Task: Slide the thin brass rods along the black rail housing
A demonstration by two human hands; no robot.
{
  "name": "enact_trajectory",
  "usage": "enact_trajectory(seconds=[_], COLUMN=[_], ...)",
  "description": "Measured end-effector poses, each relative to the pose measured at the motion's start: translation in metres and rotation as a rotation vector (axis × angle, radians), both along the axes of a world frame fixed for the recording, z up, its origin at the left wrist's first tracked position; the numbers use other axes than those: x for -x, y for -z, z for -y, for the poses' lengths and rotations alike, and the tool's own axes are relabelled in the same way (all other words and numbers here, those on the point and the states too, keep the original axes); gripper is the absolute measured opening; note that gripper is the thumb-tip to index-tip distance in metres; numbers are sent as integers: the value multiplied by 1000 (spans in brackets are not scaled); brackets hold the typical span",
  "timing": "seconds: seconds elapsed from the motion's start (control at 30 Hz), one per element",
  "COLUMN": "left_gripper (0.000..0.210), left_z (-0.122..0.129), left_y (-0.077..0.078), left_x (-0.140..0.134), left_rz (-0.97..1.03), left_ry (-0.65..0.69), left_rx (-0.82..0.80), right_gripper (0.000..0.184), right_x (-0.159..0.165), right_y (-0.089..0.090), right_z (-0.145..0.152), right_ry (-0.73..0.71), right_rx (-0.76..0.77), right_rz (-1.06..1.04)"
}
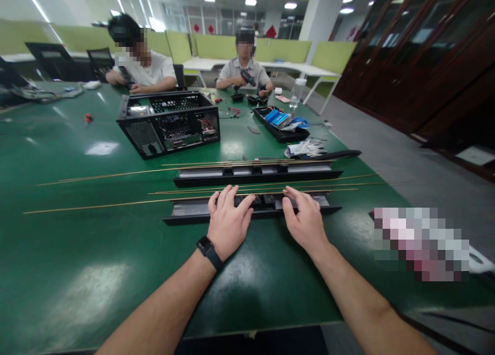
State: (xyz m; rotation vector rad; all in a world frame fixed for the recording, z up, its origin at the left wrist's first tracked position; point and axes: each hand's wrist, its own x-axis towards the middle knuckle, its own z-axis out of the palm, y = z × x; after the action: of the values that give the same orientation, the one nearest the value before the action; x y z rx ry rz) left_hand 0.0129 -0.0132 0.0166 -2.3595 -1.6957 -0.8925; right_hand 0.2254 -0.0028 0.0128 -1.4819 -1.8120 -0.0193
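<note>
My left hand (230, 222), with a black watch (204, 244) on the wrist, lies palm down over the nearer long black channel (189, 210), its fingers spread across the far edge by the thin brass-coloured rods (96, 206). My right hand (305, 218) rests over the same channel further right, thumb and forefinger apart. Between the hands, small black parts (266, 200) sit inside the channel. Whether the fingertips press on a rod is hard to make out. Just beyond lies a second black channel (255, 179), parallel, with more rods along its far side.
An opened black computer case (170, 125) stands at the back left. A black tray (282, 131) with blue parts and white gloves (305, 149) lie at the back right. A blurred-out item (421, 241) lies right. Two people sit across the green table (96, 293).
</note>
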Motion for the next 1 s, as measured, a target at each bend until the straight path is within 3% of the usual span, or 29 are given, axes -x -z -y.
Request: enact_trajectory(seconds=[0.47, 0.77, 1.0], left_gripper=[32, 33, 32], left_z=[0, 1, 0], left_y=[-1, -1, 1], left_x=[1, 1, 1], left_rz=[-24, -22, -17], left_ry=[0, -1, -4], left_rx=[8, 8, 12], right_gripper=[30, 34, 30], right_x=[-1, 4, -3], right_y=[1, 2, 1], right_z=[0, 3, -1], right_ry=[34, -35, 37], right_rx=[-5, 4, -27], right_rz=[-11, 23, -13])
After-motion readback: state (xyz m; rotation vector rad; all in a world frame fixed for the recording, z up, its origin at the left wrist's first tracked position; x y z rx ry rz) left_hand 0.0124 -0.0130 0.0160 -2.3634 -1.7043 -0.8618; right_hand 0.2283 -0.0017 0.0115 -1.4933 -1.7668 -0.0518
